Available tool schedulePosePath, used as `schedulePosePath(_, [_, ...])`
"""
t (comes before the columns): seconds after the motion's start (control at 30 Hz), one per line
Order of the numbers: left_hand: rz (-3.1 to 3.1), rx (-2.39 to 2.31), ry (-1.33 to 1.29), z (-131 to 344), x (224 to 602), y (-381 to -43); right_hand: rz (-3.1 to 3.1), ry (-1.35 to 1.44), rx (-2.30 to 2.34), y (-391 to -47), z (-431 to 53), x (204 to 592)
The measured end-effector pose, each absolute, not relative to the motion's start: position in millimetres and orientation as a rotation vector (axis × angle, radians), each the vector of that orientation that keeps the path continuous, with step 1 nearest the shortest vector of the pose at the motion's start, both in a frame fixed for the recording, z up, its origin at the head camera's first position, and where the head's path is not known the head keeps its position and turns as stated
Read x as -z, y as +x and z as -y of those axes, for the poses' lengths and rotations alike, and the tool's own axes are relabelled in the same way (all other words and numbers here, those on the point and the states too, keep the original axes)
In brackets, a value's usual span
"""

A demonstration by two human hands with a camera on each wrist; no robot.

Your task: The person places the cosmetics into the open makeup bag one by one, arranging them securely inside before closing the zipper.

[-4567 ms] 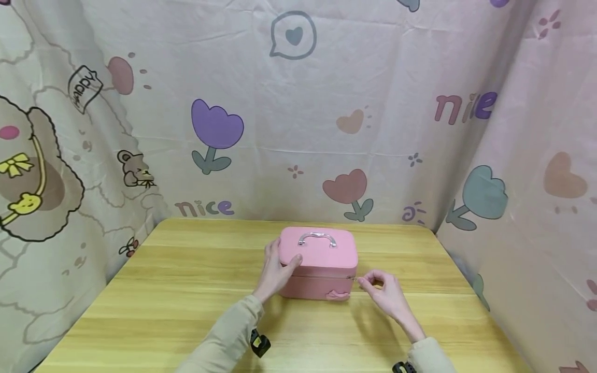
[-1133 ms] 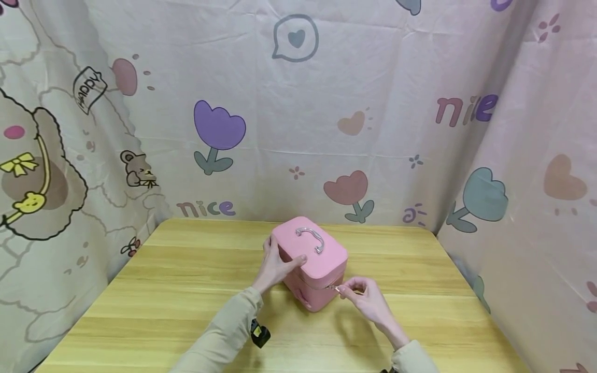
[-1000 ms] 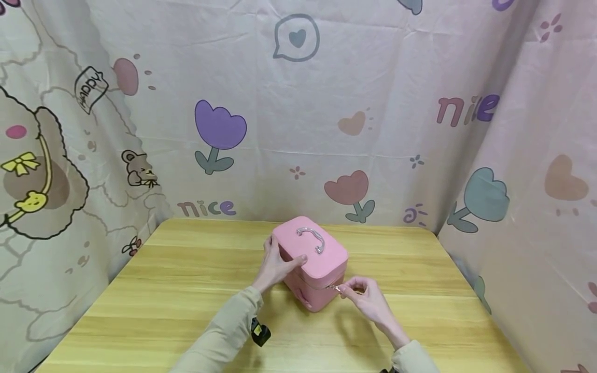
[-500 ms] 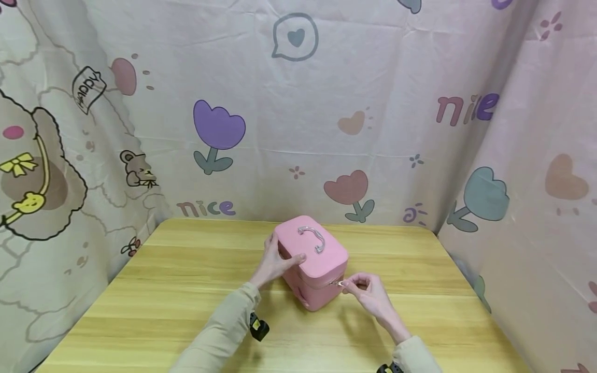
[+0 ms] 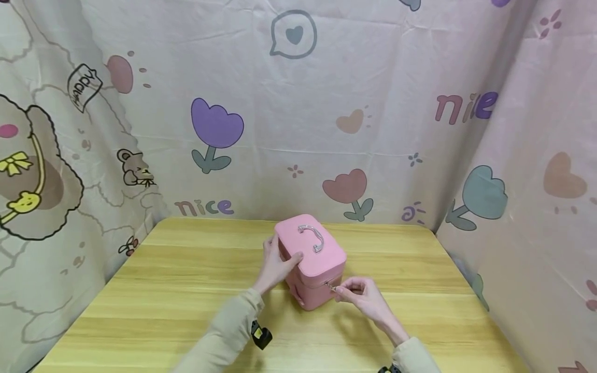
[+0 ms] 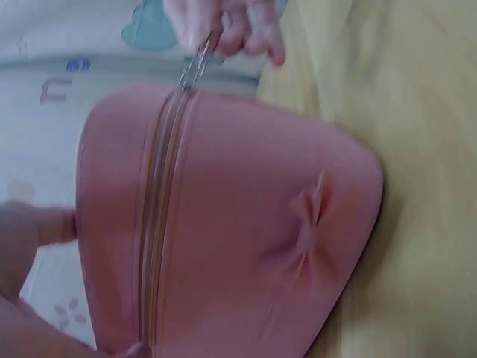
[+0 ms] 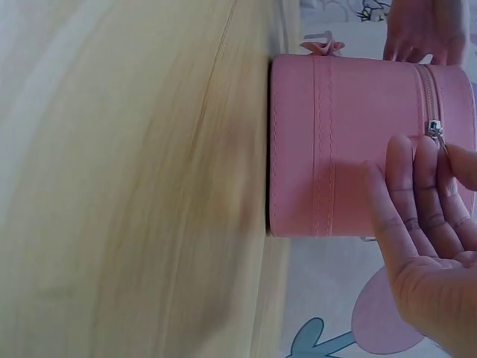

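Note:
A pink vanity case with a silver handle on its lid sits at an angle on the table, lid down. My left hand grips its left side, thumb on the lid's edge and fingers round behind. My right hand pinches the metal zip pull between thumb and forefinger, just off the case's short end. The right wrist view puts the zip slider on that short end, the other fingers loosely bent beside it. A pink bow decorates the long front face in the left wrist view.
The case stands near the back middle of a wood-grain table. Printed curtains hang behind the table and along both sides. Black camera straps sit at the wrists, over light sleeves.
Over several seconds the case has turned clockwise, its short end swinging toward me, and the zip pull has passed round the corner. Lately my right hand has shifted slightly left and nearer to me.

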State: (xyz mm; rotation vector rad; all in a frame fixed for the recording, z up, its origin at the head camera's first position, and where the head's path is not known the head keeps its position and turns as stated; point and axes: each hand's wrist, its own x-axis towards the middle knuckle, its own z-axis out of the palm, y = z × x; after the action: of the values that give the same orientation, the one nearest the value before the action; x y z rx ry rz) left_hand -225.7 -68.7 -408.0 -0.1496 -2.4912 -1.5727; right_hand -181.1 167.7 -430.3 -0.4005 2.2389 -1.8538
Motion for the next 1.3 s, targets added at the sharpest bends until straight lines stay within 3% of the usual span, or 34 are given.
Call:
schedulePosePath(0.37, [2.495,1.544,-0.046,45.8,408.2,-205.6,-2.225,-0.484,1.811,-174.2,-163.9,421.5])
schedulePosePath(0.7, [2.472,1.621,-0.136,52.0,411.5,-214.2,-2.253,-0.488,1.811,-184.2,-160.5,443.8])
schedulePosePath(1.07, [2.310,2.002,-0.351,64.5,414.6,-225.3,-2.264,-0.518,1.809,-183.8,-150.1,446.4])
schedulePosePath(1.3, [2.357,1.994,-0.381,72.1,415.3,-229.7,-2.249,-0.500,1.871,-183.0,-143.6,445.0])
